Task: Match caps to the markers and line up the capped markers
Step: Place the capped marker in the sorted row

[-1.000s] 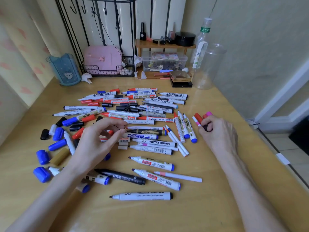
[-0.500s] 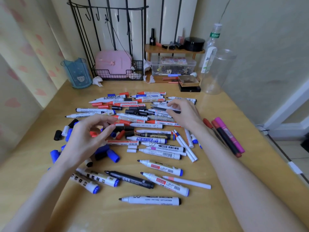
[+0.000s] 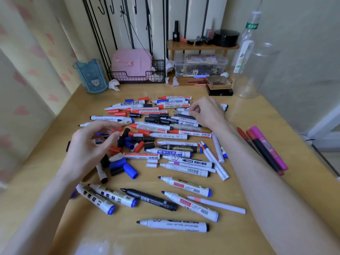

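A: Where are the markers point(image 3: 169, 136)?
B: All over the middle of the table point(image 3: 257, 116), most with no caps on. The loose caps point(image 3: 117, 163) sit in a heap at middle left.
A: How will they feel?
B: I think light and hard, with smooth plastic. They are round, so they may roll. Hold one by the middle of its body, away from the inky tip. A cap is tiny, so pinch its sides and push it on straight.
A: What are the hands doing?
B: The right hand point(image 3: 207, 113), upper middle, curls its fingertips on a white marker point(image 3: 181, 113) in the pile. The left hand point(image 3: 88, 146) hangs over the caps with fingers bent toward the thumb. I cannot tell if it holds anything.
A: How many are done?
B: Three capped markers point(image 3: 268, 150) lie side by side at the right.
A: And the rest?
B: Seven bare ones lie along the bottom of the frame. The big pile has too many to count, surely over twenty. The left hand hides some caps, so I have no true count.
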Demonstrator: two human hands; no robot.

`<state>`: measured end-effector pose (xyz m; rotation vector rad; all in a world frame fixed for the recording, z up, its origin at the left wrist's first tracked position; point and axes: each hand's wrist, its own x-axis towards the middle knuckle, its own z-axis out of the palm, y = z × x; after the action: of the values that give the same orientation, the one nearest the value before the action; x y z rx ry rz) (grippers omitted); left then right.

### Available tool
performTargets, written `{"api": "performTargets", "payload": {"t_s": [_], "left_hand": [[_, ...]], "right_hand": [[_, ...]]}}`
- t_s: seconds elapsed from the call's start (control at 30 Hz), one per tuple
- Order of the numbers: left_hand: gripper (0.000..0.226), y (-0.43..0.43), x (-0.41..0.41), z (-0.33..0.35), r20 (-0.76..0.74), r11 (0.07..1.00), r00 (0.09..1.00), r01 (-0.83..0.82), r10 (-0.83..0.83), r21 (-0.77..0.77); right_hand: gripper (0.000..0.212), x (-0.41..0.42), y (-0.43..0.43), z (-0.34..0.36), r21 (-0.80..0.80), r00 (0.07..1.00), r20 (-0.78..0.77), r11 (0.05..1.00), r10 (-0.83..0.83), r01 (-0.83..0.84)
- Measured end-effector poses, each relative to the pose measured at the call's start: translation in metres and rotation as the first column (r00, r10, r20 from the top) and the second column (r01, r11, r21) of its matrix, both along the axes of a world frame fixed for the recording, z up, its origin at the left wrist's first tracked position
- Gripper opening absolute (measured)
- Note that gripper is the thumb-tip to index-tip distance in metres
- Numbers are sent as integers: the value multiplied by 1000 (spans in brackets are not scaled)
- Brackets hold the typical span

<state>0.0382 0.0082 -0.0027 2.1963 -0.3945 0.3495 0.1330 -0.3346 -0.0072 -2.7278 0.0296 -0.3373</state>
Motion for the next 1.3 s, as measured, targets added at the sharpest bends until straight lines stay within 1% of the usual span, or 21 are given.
{"api": "performTargets", "payload": {"t_s": [0.07, 0.17, 0.27, 0.33, 0.5, 0.63, 0.77, 0.83, 0.9, 1.0, 1.03, 1.07, 1.13, 1.2, 1.3], "left_hand": [[18, 3, 1, 2, 13, 998, 1000, -13, 12, 59], [20, 6, 0, 5, 55, 994, 998, -26, 21, 106], [24, 6, -1, 6, 68, 994, 998, -23, 15, 110], [23, 7, 0, 5, 82, 992, 996, -32, 21, 124], [20, 11, 3, 4, 132, 978, 991, -54, 28, 203], [23, 32, 11, 1, 111, 980, 992, -76, 56, 186], [24, 53, 17, 1, 88, 980, 991, -117, 105, 159], [24, 55, 17, 0, 79, 979, 991, -121, 109, 163], [19, 53, 17, 2, 21, 981, 997, -74, 72, 179], [7, 47, 12, 6, -166, 975, 985, 88, -54, 206], [7, 45, 10, 6, -210, 965, 975, 127, -78, 231], [12, 44, 10, 5, -237, 952, 967, 154, -90, 265], [18, 44, 10, 3, -275, 928, 958, 178, -87, 328], [17, 44, 10, 1, -288, 913, 955, 180, -73, 366], [14, 41, 9, 1, -271, 904, 960, 182, -77, 387]], "right_hand": [[7, 0, 2, -3, 26, 999, 6, 999, -36, 36], [8, -1, 2, -5, 17, 999, 11, 999, -51, 51], [10, 0, 1, 0, -19, 1000, -6, 1000, -10, 9], [13, -1, 1, 4, -77, 999, -13, 996, 37, -38], [15, 6, -5, 4, -165, 993, -53, 980, 108, -115], [13, 14, -9, 6, -183, 983, -107, 969, 149, -167], [8, 14, -5, 7, -192, 982, -131, 968, 136, -160], [7, 12, -3, 7, -173, 981, -130, 971, 143, -164], [14, 10, -4, 8, -128, 986, -101, 981, 131, -144], [21, 6, -1, 14, -96, 993, -31, 989, 114, -117], [23, 4, 2, 17, -97, 992, -14, 988, 123, -124], [25, 0, 5, 20, -97, 990, -1, 986, 138, -137], [28, -12, 12, 28, -82, 983, 14, 980, 184, -182], [27, -29, 20, 36, -60, 971, 36, 970, 237, -235], [20, -59, 32, 42, 20, 949, 20, 949, 314, -315]]}}
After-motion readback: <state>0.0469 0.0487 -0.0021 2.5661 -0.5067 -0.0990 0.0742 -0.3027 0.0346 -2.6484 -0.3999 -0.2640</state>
